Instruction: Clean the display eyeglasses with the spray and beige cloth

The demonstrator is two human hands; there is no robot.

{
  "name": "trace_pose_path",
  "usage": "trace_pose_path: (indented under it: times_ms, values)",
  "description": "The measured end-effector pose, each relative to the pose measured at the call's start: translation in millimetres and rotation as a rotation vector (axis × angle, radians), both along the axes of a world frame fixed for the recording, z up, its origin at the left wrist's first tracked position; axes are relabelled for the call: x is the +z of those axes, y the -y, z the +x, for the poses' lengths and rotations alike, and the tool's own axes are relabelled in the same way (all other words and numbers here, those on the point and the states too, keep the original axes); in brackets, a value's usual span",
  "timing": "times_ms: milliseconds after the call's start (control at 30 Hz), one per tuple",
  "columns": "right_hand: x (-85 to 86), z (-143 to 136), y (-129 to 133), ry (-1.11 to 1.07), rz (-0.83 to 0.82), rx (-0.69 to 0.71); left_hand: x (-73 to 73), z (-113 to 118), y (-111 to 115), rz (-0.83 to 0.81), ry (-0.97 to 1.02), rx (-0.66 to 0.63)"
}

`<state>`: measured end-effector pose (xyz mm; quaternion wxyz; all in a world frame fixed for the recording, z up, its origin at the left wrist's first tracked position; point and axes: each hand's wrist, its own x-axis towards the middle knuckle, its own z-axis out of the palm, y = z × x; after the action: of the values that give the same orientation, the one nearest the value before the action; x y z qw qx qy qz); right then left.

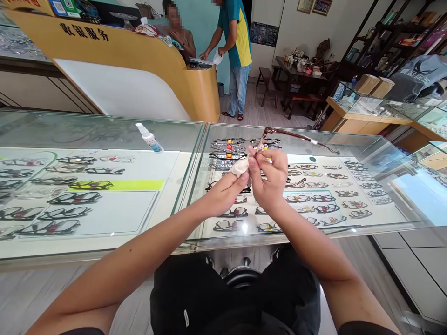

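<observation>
Above the glass display case, my right hand [270,179] pinches a pair of brown-framed glasses [291,134], one temple stretching out to the right. My left hand [226,191] touches it from the left, its fingers closed on a white cloth [240,166] at the lens area. The lenses are mostly hidden by my fingers. A white spray bottle [150,138] with a blue label lies or stands on the glass top to the left; its exact pose is hard to tell.
Rows of eyeglasses [75,198] lie inside the glass case [206,186] under my hands. Beyond it are a curved yellow counter [202,93], a seated person and a standing person [237,51]. Boxes [382,87] rest on another case at the right.
</observation>
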<state>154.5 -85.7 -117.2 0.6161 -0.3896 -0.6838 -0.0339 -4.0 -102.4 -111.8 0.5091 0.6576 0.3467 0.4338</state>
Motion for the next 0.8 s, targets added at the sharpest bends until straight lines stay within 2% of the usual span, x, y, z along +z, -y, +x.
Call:
trace_pose_path:
  times_ms: [100, 233, 300, 400, 533, 667, 800]
  values:
    - [4.6, 6.3, -4.4, -0.055, 0.015, -0.016, 2.3, -3.5, -0.7, -0.010, -0.021, -0.036]
    - [17.1, 19.7, -11.9, -0.121, 0.042, -0.099, 7.4, -12.9, -6.7, 0.066, -0.055, -0.055]
    - [22.9, 24.7, -13.4, -0.143, 0.040, -0.095, 10.5, -20.9, -13.8, 0.102, -0.077, 0.048]
    - [27.8, 28.7, -12.8, -0.147, 0.034, -0.037, 16.9, -38.7, -30.0, 0.119, -0.160, 0.267]
    - [28.1, 31.1, -12.6, -0.133, -0.029, 0.036, 30.4, -70.4, -50.2, 0.138, -0.464, 0.480]
    - [26.5, 34.4, -16.4, -0.172, -0.063, 0.109, 35.5, -104.8, -60.3, 0.097, -0.690, 0.516]
    - [27.6, 38.0, -18.9, -0.201, -0.100, 0.162, 17.4, -135.1, -72.4, -0.025, -0.898, 0.500]
